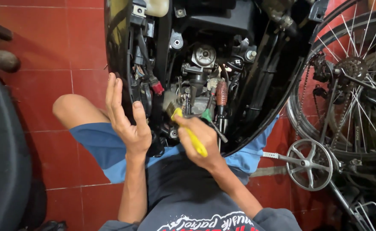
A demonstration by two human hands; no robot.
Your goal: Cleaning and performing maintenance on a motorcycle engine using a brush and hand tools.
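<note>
A black scooter body (118, 42) lies opened above my lap, its engine bay with a carburetor (198, 81) and wiring exposed. My right hand (203, 141) grips a yellow-handled brush (192, 134), and its bristle end touches the engine parts just below the carburetor. A green-handled tool (206, 114) and a dark red screwdriver handle (221, 93) stick out right beside that hand. My left hand (126, 117) is raised with fingers spread, palm resting against the left edge of the black body panel, holding nothing.
A bicycle with rear wheel (359, 85), chain and crank sprocket (309, 164) stands at the right. A black seat (4, 158) fills the left edge. The floor is red tile (47, 38). My bent knee in blue shorts (74, 111) is at the left.
</note>
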